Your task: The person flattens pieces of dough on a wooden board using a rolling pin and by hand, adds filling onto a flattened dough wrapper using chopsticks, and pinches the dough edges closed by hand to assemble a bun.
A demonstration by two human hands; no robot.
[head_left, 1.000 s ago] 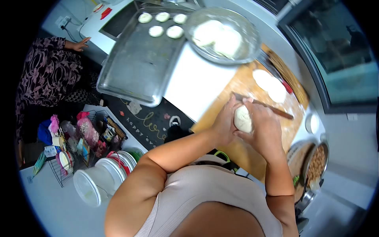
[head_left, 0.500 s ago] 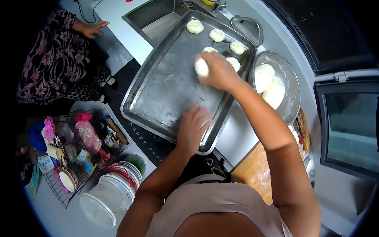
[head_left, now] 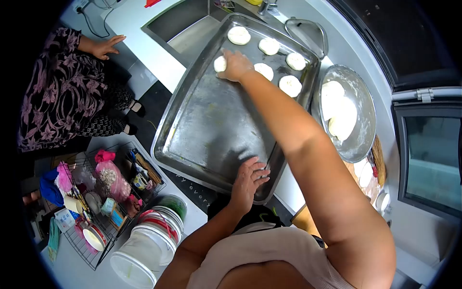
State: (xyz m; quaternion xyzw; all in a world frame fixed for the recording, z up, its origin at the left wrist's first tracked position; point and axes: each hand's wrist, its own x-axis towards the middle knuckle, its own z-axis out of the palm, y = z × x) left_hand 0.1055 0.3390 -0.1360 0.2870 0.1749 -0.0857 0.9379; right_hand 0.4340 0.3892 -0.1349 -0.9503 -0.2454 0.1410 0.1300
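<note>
A large metal baking tray [head_left: 207,130] carries several flattened white dough balls, one of them this dough round [head_left: 290,86], in rows at its far end. My right hand [head_left: 237,66] reaches across to the tray's far left part, its fingers curled around a dough ball [head_left: 220,63] at the tray surface. Whether the ball rests fully on the metal, I cannot tell. My left hand [head_left: 250,179] is over the near right part of the tray, fingers apart, with nothing in it. Right of the tray, a metal bowl [head_left: 362,113] holds larger pieces of dough [head_left: 342,118].
Beyond the tray lies a sink [head_left: 192,36] with a tap [head_left: 265,6]. A glass lid [head_left: 308,36] leans behind the tray. Another person [head_left: 67,91] stands at the left. Stacked buckets [head_left: 139,260] and a wire rack [head_left: 103,245] of packets are at lower left.
My right hand has carried the dough ball left and away from me, to the tray's far left part. My left hand shifts slightly right and nearer me. The view has moved a little.
</note>
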